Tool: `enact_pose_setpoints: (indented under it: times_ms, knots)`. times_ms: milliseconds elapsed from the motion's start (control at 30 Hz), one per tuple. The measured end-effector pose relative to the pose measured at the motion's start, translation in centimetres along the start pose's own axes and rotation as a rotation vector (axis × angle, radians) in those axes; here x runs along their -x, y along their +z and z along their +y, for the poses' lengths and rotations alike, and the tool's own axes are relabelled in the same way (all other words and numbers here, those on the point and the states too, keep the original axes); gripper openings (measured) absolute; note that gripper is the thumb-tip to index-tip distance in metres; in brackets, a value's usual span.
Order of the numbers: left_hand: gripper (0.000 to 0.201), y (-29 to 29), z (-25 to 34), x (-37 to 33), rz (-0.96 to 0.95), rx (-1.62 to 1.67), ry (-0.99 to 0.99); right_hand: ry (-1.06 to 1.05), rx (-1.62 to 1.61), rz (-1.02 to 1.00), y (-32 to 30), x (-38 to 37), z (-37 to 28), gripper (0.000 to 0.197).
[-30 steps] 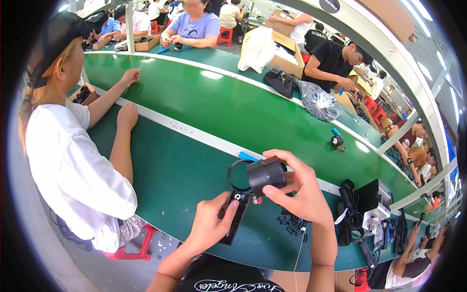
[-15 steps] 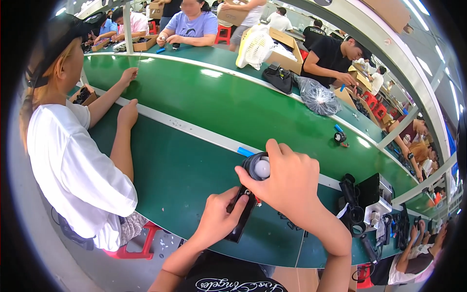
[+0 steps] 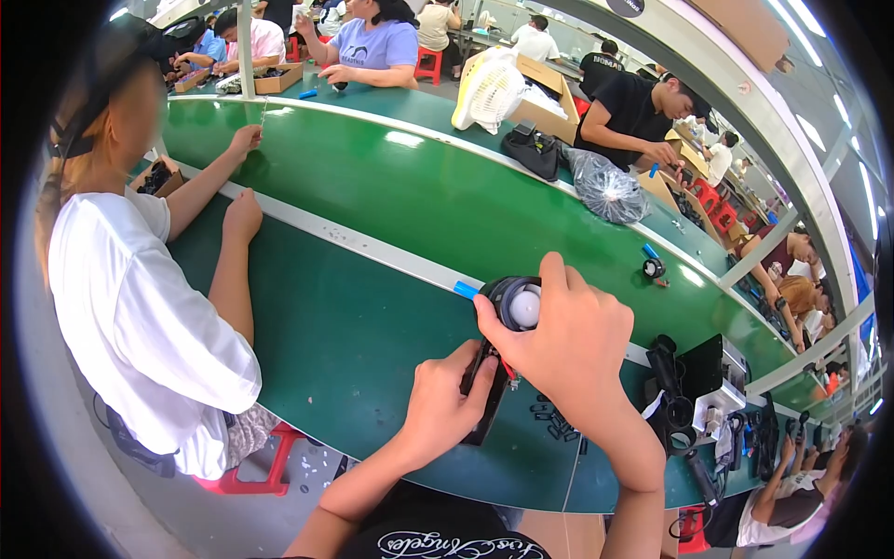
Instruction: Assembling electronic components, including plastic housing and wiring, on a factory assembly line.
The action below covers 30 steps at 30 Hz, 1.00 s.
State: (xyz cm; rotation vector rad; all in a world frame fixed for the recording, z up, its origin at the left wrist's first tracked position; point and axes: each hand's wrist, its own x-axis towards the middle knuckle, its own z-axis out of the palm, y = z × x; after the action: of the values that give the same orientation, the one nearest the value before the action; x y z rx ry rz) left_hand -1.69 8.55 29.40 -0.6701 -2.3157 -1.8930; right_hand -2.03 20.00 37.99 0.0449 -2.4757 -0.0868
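Observation:
My right hand [image 3: 577, 321] is closed around a round black ring-shaped head [image 3: 504, 300] with a white dome [image 3: 525, 307] in its middle. Below it, my left hand [image 3: 445, 396] grips a long black casing [image 3: 484, 421] between thumb and fingers. The head is right above the casing's upper end; whether they are joined cannot be made out. A bit of red [image 3: 508, 369] and a small metal piece show beside the casing by my right palm. A blue cylinder-like piece [image 3: 466, 290] shows just left of the head, at the white rail.
Small black parts [image 3: 553, 417] lie on the green table right of my hands. Farther right stand a metal-and-black device [image 3: 719, 377] and black tubular parts [image 3: 667, 373]. Beyond the white rail [image 3: 345, 235], the green belt [image 3: 410, 200] carries another round black piece [image 3: 654, 269]. A person in white [image 3: 149, 317] sits at left.
Both my hands have shifted slightly right with the head and the casing, and the left has risen a little. More of the small black parts shows now. Across the belt, a person's hand has lifted.

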Motion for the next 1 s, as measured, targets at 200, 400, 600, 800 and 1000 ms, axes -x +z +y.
enact_pose_setpoints:
  times_ms: [200,400,600,800,1000]
  knots:
    - [0.014,0.7,-0.2,0.0,0.015,0.056,0.032,0.027,-0.076,0.051,0.8,0.1,0.8,0.047]
    - [0.011,1.2,-0.3,0.3,0.054,-0.027,0.093,-0.028,-0.096,0.052,1.1,1.1,1.1,0.048]
    - [0.011,0.8,-2.1,1.1,0.018,-0.075,0.232,0.01,-0.703,-0.031,0.1,2.0,3.2,0.082]
    - [0.014,0.9,-3.5,2.8,-0.025,-0.139,0.298,0.301,-1.522,-0.55,3.1,5.5,3.9,0.067]
    - [0.012,1.9,-3.7,3.7,-0.035,0.075,0.145,0.419,-1.55,-0.625,5.6,5.4,4.3,0.052]
